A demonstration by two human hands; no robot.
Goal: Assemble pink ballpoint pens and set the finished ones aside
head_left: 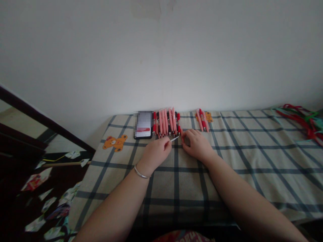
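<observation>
My left hand [158, 150] is closed in a pinch on a thin white pen refill [174, 138], which points up and right toward my other hand. My right hand [196, 143], fingers curled, pinches a pink pen barrel [181, 133], mostly hidden by the fingers. Just beyond both hands lies a row of pink, red and black pens [165, 122], side by side with their tips toward me. Farther right is a smaller group of pink and red pens [202, 120]. A phone [143, 125] with a lit screen lies left of the row.
A checked cloth [239, 188] with bear prints covers the table, which meets a pale wall [161, 60]. Red and green ribbons [305, 121] lie tangled at the far right. Left of the table are a dark rail [45, 117] and scattered papers [47, 203] below.
</observation>
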